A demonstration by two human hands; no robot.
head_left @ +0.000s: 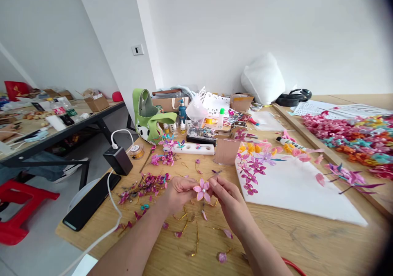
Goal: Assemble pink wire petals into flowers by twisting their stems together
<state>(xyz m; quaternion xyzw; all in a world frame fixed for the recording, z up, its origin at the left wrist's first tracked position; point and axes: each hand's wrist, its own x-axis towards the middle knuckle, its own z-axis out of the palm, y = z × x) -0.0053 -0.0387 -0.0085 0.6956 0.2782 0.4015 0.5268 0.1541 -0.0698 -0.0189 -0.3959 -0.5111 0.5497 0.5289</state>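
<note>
A small pink petal flower with a pearl at its centre is pinched between both hands above the wooden table. My left hand grips it from the left, fingers curled. From the right, my right hand holds it with fingertips pressed together. Loose pink petals and gold wire pieces lie on the table just under the hands. A heap of purple and pink wired petals sits to the left of my left hand.
A white sheet with finished flowers lies to the right. A tray of colourful flowers is at far right. A power bank, a phone, a green bag, glue bottles and boxes crowd the back.
</note>
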